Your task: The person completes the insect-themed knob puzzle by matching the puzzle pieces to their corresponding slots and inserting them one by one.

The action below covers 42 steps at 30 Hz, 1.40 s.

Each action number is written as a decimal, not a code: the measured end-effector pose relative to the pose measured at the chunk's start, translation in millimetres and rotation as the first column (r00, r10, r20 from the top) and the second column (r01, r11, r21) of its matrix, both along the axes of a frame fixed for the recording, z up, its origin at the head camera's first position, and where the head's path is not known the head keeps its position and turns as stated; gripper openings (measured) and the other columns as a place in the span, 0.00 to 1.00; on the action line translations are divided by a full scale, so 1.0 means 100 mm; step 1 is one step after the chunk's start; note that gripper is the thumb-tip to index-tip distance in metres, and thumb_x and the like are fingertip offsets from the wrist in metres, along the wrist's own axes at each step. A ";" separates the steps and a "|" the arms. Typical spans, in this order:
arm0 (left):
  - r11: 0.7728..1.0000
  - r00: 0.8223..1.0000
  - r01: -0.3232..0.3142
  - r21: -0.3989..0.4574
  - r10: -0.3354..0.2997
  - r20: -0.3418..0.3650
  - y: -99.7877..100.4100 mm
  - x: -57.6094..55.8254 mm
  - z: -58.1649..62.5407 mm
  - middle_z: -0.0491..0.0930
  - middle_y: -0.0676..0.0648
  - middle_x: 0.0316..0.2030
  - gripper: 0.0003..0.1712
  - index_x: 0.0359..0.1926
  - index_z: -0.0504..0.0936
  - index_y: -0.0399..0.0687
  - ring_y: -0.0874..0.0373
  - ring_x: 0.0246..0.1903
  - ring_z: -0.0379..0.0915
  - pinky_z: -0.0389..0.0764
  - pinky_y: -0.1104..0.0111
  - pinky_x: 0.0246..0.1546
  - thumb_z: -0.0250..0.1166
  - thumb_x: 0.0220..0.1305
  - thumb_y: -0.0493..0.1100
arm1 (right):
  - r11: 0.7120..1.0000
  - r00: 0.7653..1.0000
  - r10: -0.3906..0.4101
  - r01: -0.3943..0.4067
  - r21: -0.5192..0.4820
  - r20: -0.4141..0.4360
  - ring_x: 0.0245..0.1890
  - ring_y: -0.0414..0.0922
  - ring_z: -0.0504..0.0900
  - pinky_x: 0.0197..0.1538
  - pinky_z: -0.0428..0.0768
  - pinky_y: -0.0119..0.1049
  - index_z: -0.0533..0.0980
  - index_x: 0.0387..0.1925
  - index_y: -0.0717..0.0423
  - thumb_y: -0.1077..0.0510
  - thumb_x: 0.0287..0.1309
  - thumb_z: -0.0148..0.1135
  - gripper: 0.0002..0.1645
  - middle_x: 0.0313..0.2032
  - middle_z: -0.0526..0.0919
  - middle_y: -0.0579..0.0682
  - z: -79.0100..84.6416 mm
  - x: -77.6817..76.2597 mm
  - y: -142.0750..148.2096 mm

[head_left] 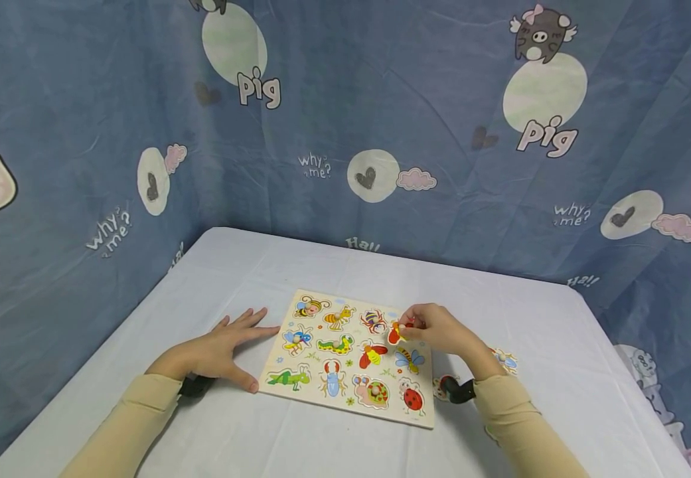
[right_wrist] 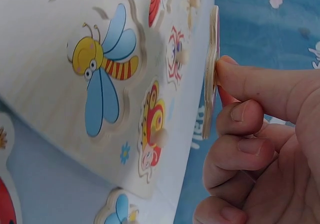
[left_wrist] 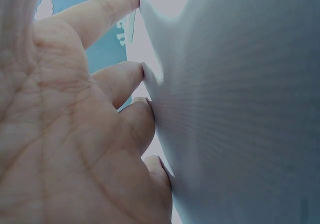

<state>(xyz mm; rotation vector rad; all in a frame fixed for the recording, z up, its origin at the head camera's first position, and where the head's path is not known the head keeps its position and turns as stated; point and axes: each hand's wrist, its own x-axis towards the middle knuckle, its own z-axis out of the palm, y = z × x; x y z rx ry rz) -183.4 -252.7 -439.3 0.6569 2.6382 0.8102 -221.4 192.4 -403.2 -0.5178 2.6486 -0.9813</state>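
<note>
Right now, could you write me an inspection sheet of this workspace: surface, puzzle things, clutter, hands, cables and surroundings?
Surface: white cloth, lightly creased.
Job's things: wooden insect puzzle board, with knobbed pieces in some slots; loose pieces to its right, some partly hidden.
Clutter: nothing seen.
Hands: right hand has a red piece pinched in its grip above the board; left hand, fingers spread, is at the board's left edge.
Cables: nothing seen.
Surroundings: blue curtain printed with pigs and words, behind and to the left.
</note>
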 end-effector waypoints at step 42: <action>1.000 1.000 -0.001 0.012 0.001 0.009 -0.01 0.02 0.01 0.46 0.34 0.86 0.66 0.80 0.70 0.56 0.27 0.85 0.33 0.30 0.24 0.78 0.88 0.40 0.65 | 0.991 0.991 0.131 -0.131 0.010 0.038 0.21 0.38 0.68 0.29 0.67 0.30 0.82 0.40 0.54 0.57 0.72 0.69 0.05 0.21 0.73 0.42 -0.15 -0.01 -0.36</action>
